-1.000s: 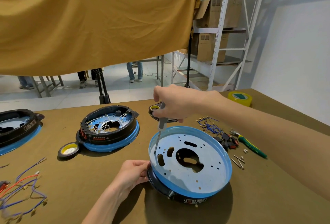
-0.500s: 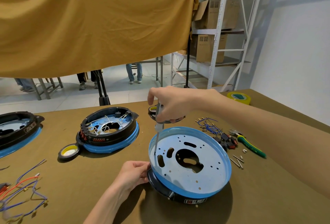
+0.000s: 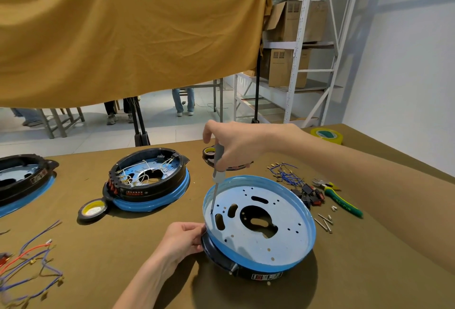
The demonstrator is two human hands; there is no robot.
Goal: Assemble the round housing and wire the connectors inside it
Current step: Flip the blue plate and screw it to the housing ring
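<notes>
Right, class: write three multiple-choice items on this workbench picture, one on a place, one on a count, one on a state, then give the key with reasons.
1. Where do the green-handled pliers lie?
A. right of the round blue-rimmed metal housing
B. inside it
C. on the shelf

2. How many rolls of tape lie on the brown table?
A. one
B. three
C. five

3. What is the right hand doing?
A. resting flat
B. holding the grey-handled screwdriver upright
C. pulling wires

Key: 1 A, they lie past its right rim. 2 B, three rolls show. 3 B, its tip meets the plate while the left hand steadies the rim.
</notes>
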